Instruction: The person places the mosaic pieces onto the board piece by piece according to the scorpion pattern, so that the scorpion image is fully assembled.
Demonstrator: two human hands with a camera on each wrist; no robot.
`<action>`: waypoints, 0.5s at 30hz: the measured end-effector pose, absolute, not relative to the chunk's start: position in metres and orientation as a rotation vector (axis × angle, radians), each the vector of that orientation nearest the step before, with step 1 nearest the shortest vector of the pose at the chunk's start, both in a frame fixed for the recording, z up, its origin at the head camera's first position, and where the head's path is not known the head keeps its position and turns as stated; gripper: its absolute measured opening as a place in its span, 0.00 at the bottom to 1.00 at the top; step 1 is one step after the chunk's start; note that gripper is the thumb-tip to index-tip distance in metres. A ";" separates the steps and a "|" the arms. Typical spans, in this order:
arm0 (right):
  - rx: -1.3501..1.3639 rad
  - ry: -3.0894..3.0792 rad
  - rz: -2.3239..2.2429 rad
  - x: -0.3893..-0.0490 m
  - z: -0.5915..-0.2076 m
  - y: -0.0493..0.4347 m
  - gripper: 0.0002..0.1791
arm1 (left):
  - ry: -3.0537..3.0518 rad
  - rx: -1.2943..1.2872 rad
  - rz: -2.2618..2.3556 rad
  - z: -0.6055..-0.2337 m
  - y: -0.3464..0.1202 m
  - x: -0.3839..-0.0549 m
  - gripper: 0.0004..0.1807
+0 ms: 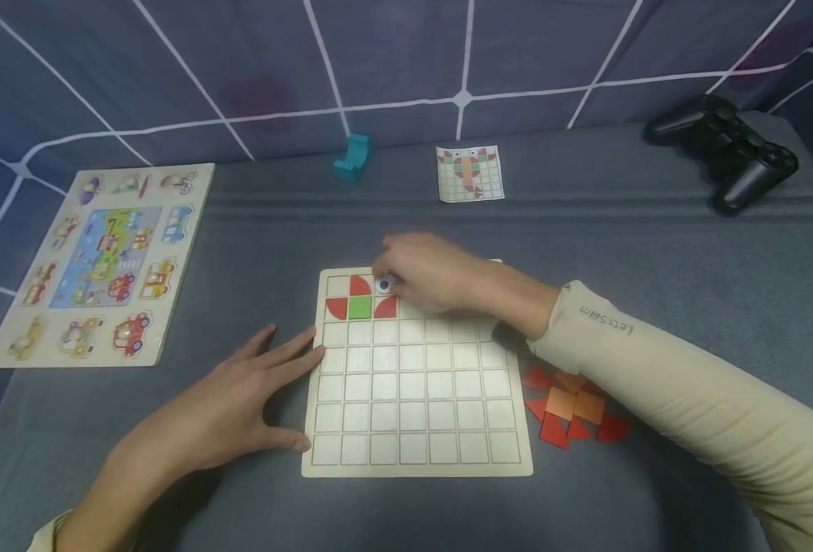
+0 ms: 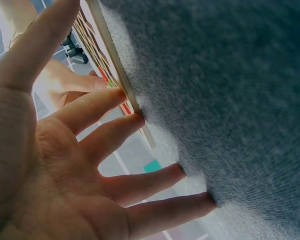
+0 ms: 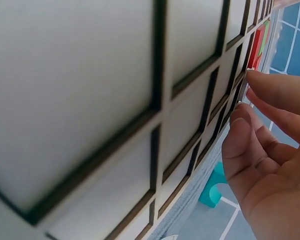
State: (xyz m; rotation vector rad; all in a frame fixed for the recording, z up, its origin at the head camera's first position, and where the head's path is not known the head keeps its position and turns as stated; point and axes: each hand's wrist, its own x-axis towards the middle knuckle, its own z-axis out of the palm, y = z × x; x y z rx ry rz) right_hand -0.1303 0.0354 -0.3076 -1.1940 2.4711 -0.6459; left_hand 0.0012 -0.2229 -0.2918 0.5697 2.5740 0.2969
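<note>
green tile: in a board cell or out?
In: head view shows the green tile filling one cell of the board, between two red pieces.

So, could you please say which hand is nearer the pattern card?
The right hand: below the pattern card in the head view; the left hand is farther, at the left edge of the board.

1. Grid board: far-right cells partly hidden by right hand.
2. Eye tile, far edge: partly finger-covered.
3. Loose red-orange pieces, off right edge: some under right sleeve.
4. Pattern card, beyond far edge: details too small.
5. Left sleeve: cut off, head view.
</note>
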 end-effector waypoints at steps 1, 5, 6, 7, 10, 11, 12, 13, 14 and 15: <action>-1.193 2.470 -0.648 -0.131 -0.308 0.035 0.14 | 2.575 0.568 0.296 -0.292 -0.223 0.001 0.58; -1.196 2.466 -0.649 -0.132 -0.308 0.034 0.14 | 2.579 0.565 0.290 -0.293 -0.223 0.001 0.58; -1.199 2.466 -0.650 -0.132 -0.308 0.034 0.14 | 2.581 0.565 0.288 -0.293 -0.223 0.001 0.58; -1.205 2.464 -0.652 -0.132 -0.309 0.034 0.14 | 2.582 0.565 0.287 -0.293 -0.223 0.001 0.58; -1.206 2.459 -0.672 -0.133 -0.310 0.034 0.13 | 2.583 0.569 0.289 -0.292 -0.224 0.002 0.58; -1.204 2.459 -0.678 -0.133 -0.310 0.034 0.13 | 2.582 0.571 0.289 -0.292 -0.224 0.002 0.57; -1.203 2.461 -0.684 -0.133 -0.310 0.035 0.13 | 2.581 0.572 0.290 -0.292 -0.224 0.002 0.57; -1.201 2.465 -0.685 -0.133 -0.311 0.035 0.12 | 2.579 0.572 0.292 -0.292 -0.225 0.002 0.57; -1.198 2.469 -0.687 -0.134 -0.311 0.035 0.12 | 2.578 0.572 0.292 -0.292 -0.225 0.002 0.57; -1.196 2.473 -0.686 -0.134 -0.311 0.035 0.12 | 2.576 0.570 0.292 -0.292 -0.225 0.002 0.57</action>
